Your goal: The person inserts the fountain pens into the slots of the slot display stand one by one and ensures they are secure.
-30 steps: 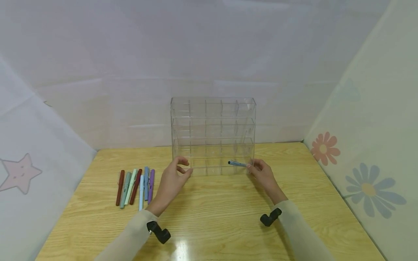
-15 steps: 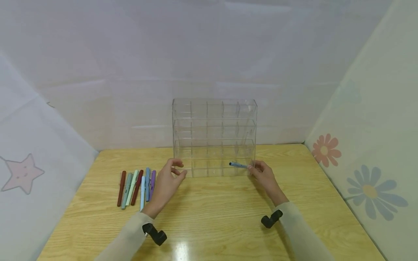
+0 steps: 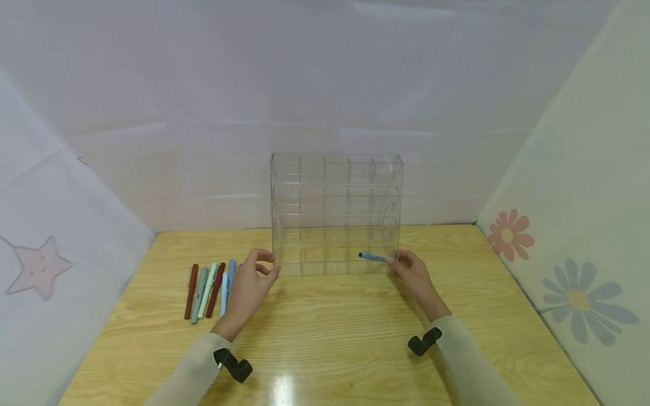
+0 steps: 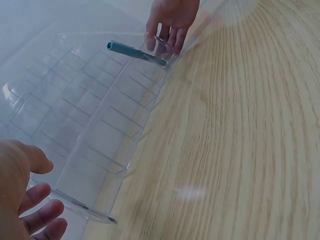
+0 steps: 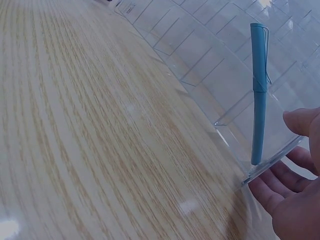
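The spread left hand (image 3: 247, 288) shifts left, apparently leaving only the right hand (image 3: 416, 281), pinching the clear rack (image 3: 336, 228), to steady it.

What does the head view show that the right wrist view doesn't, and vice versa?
Only the head view: the loose pens on the left, the printed flowers and the whole left hand. Only the right wrist view: a visible gap between the blue pen and the right thumb. Both: the clear rack, that pen leaning in it, the right hand at its side, and the wooden table.
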Action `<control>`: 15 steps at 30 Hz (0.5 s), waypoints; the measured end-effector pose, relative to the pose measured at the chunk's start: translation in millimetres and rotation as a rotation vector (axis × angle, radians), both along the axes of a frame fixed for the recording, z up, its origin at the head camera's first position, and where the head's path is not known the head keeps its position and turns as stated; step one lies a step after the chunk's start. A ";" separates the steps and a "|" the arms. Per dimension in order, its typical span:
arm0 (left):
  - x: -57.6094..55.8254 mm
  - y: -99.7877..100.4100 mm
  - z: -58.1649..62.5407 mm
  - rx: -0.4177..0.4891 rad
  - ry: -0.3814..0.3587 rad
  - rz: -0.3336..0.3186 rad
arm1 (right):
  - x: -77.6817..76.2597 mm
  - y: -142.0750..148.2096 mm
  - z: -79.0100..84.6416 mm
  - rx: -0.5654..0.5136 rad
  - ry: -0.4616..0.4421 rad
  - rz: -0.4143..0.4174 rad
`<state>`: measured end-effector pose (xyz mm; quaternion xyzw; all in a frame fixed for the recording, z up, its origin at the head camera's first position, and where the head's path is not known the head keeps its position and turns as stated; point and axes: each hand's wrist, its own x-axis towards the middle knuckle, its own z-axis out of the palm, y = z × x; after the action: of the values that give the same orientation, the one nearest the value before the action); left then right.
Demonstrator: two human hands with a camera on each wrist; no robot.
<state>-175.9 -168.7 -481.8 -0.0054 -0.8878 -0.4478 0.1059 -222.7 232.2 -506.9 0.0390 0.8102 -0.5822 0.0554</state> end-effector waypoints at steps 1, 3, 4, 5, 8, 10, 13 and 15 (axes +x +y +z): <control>-0.2 -1.0 -0.5 -0.004 0.000 0.002 | 0.2 -0.1 1.0 0.005 0.000 -0.003; -0.4 -2.8 -1.1 -0.004 -0.003 0.000 | 0.6 0.0 1.9 0.016 0.000 -0.005; -0.5 -3.6 -1.4 0.003 -0.006 -0.001 | 0.7 0.0 2.2 0.017 -0.001 -0.004; -0.7 -4.6 -2.0 0.008 -0.010 0.002 | 0.6 -0.1 2.2 0.021 -0.003 -0.006; -0.2 -8.0 -3.4 0.022 -0.020 0.005 | 0.0 -0.7 1.4 0.016 -0.004 -0.008; 0.4 -10.7 -4.5 0.025 -0.023 0.009 | -0.4 -1.0 0.5 0.005 -0.004 -0.010; 1.3 -14.9 -6.8 0.018 -0.021 0.018 | 0.3 -0.5 1.0 0.002 0.002 -0.008; 2.3 -17.7 -8.4 0.014 -0.029 0.023 | 0.9 0.0 1.9 -0.004 0.002 -0.009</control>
<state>-173.6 -186.4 -490.2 0.0119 -0.8861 -0.4527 0.0985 -221.7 232.2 -505.0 0.0421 0.8090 -0.5840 0.0520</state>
